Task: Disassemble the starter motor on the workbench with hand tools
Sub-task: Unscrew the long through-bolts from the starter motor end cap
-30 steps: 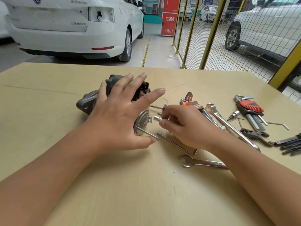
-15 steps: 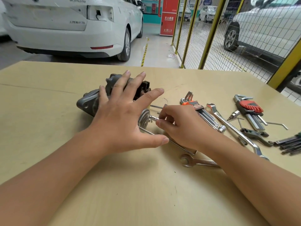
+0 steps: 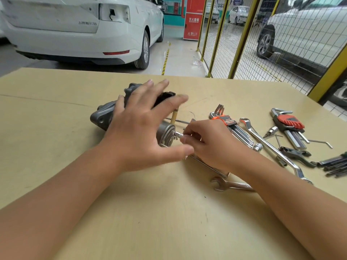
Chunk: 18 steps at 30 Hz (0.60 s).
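Observation:
The grey starter motor (image 3: 102, 117) lies on its side on the wooden workbench (image 3: 56, 147), its round metal end cap (image 3: 167, 133) facing right. My left hand (image 3: 142, 124) is spread over the motor body, fingers apart, thumb low near the cap. My right hand (image 3: 208, 141) pinches a small silver socket bit (image 3: 178, 135) pressed against the cap's end. A long thin bolt (image 3: 206, 166) lies under my right hand, mostly hidden.
Tools lie to the right: an orange-holder hex key set (image 3: 229, 124), a red-holder hex key set (image 3: 289, 124), a long ring spanner (image 3: 262, 141), an open-end wrench (image 3: 229, 184), a small socket (image 3: 258, 146), dark bits (image 3: 334, 166). White cars and yellow mesh fencing stand beyond the bench.
My right hand moved left and brought the small bit up to the motor's end cap. My left hand settled lower over the motor body, thumb sliding toward the cap.

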Available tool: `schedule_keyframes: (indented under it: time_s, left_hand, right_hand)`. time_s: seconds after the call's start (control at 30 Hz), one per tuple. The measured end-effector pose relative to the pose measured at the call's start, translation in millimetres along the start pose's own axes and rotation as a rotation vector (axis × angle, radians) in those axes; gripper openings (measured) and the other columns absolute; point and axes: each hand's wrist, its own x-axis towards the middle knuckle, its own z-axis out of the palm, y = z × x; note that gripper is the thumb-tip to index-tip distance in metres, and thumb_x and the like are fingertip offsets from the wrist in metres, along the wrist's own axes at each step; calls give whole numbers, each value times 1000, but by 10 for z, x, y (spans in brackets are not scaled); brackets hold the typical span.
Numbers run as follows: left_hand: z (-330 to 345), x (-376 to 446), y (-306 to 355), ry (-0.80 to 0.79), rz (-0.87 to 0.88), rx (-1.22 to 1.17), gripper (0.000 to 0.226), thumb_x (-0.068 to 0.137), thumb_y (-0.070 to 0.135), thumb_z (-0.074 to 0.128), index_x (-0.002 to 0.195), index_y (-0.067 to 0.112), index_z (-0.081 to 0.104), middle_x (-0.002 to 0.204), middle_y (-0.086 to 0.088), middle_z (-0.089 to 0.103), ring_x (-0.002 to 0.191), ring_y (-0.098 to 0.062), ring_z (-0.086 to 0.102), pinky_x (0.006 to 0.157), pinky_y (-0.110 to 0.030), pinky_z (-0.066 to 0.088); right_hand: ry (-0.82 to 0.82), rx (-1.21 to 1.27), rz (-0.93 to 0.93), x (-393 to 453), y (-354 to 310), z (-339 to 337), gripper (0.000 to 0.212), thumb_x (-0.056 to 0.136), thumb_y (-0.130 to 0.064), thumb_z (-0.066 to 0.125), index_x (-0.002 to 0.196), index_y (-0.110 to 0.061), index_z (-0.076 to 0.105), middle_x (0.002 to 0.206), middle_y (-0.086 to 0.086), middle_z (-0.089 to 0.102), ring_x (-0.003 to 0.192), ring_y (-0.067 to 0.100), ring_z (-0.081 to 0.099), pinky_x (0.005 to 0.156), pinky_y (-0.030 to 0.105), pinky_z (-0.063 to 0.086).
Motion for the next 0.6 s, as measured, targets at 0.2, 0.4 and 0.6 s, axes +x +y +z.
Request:
schedule_keyframes:
  time_s: [0.2, 0.4, 0.6]
  left_hand:
    - [-117, 142, -463, 261, -315, 26, 62, 91, 71, 39, 141, 39, 52, 144, -1, 53, 130, -34, 45, 99, -55, 39]
    - [-144, 117, -793, 99, -481, -126, 55, 90, 75, 36, 95, 30, 69, 89, 3, 70, 93, -29, 62, 78, -41, 49]
    - [-91, 125, -845, 130, -391, -166, 59, 94, 68, 37, 81, 17, 63, 69, -1, 62, 74, -24, 58, 69, -41, 49]
  right_hand:
    - [-70, -124, 71, -18, -119, -21, 39, 102, -35, 52, 73, -10, 60, 72, 6, 59, 72, 26, 54, 70, 41, 46]
    - [-75, -175, 96, -47, -204, -14, 33, 103, -33, 50, 84, -8, 62, 82, 8, 63, 79, 27, 57, 65, 39, 42]
    - [-22, -157, 111, -52, -156, -30, 23, 92, -36, 64, 81, -24, 47, 79, -2, 58, 78, 25, 55, 67, 41, 50]
